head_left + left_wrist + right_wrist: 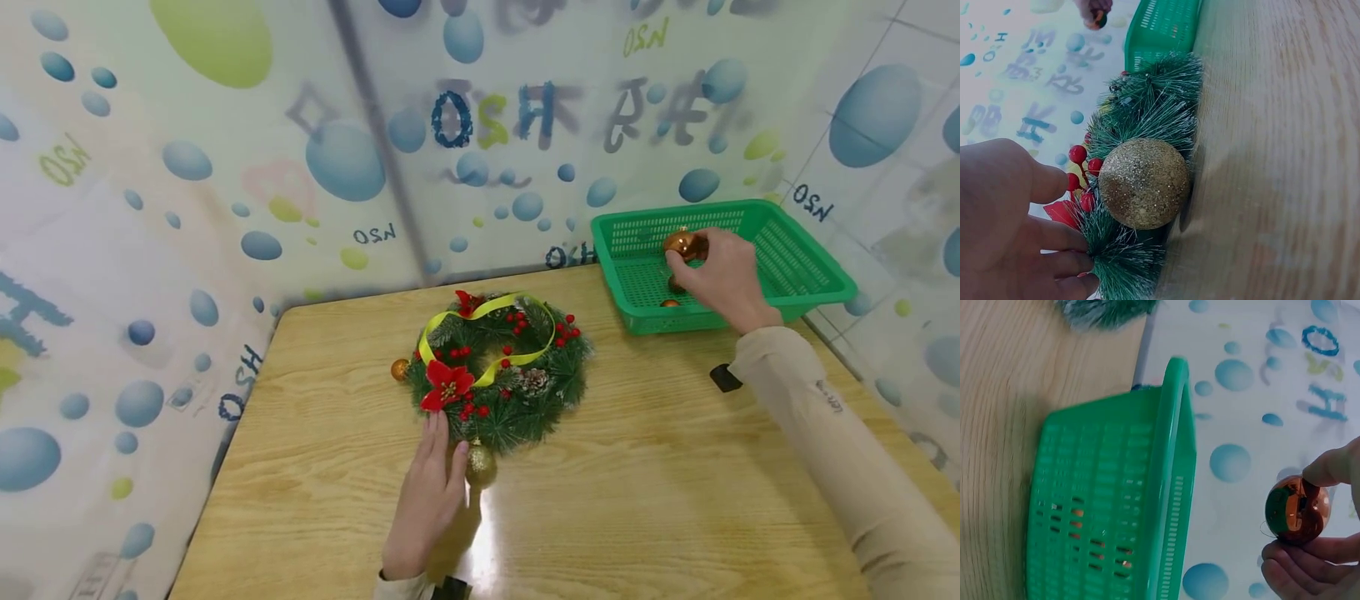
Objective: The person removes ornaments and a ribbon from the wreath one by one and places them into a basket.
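Observation:
A green wreath with red berries, a pinecone, a red poinsettia and a yellow ribbon lies on the wooden table. My left hand rests with straight fingers at its near-left edge, fingertips at the poinsettia. Beside that thumb, a gold glitter ball hangs at the wreath's near edge. Over the green basket, my right hand pinches a shiny copper Christmas ball between thumb and fingers. A small orange ball sits at the wreath's left side.
More copper ornaments lie inside the basket, partly hidden by my right hand. The basket stands at the table's back right corner. A wall covering with blue bubbles rises behind the wooden table.

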{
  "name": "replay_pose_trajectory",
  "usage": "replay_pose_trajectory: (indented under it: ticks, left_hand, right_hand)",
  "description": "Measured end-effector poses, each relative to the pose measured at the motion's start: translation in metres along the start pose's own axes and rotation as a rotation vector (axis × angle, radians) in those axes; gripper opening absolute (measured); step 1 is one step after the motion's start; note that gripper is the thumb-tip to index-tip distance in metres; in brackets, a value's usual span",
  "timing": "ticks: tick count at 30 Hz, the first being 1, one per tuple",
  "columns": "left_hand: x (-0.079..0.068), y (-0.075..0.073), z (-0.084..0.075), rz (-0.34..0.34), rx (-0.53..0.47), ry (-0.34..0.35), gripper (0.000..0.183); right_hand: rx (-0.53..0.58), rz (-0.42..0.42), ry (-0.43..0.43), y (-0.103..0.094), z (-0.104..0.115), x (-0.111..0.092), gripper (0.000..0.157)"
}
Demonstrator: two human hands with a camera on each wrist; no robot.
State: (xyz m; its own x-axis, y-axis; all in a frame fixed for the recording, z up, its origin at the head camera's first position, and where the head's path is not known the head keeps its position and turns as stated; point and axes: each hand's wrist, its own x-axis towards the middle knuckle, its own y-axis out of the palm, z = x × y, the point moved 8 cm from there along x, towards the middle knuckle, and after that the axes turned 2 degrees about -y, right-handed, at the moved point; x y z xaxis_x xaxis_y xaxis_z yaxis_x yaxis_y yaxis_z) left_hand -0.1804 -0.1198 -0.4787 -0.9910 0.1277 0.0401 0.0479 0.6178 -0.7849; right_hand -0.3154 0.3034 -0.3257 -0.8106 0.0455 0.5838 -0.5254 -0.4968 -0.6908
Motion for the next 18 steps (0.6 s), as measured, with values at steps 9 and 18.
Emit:
replay_pose_trajectory:
  ticks: [9, 18]
  left_hand:
    - [0.001, 0.002, 0.001, -0.002, 0.001, -0.005, 0.066]
    - [0.001, 0.003, 0.001, -0.001, 0.016, -0.006, 0.067]
  right_hand:
    - [-0.059, 0.074, 0.081, -0.002, -0.037, 0.006, 0.040]
    - [-0.099, 0.154, 0.154, 0.003, -0.066, 0.004, 0.047]
